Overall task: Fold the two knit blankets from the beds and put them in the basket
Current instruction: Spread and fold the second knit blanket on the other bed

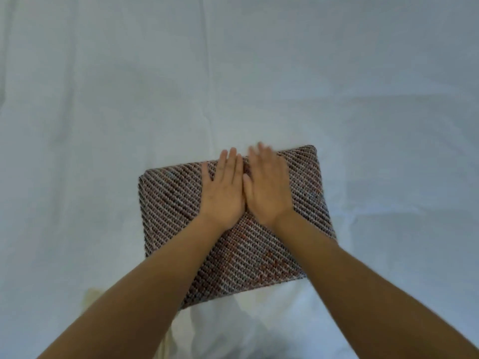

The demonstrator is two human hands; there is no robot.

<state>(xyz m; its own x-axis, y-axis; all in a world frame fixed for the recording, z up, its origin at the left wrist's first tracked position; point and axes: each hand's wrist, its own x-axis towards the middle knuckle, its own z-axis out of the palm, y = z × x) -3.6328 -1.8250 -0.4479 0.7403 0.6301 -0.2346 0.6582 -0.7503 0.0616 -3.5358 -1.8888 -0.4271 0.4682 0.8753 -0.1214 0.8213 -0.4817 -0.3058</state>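
One head-worn wide-angle view looks steeply down over a wrinkled white bed sheet (90, 112). A folded brown-and-grey striped knit blanket (254, 255) lies near, mid-frame.

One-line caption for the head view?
Left hand and right hand rest flat, side by side, on a folded knit blanket on a pale sheet.

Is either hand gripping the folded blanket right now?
No: the left hand and right hand lie flat, fingers straight, on top of the folded blanket.
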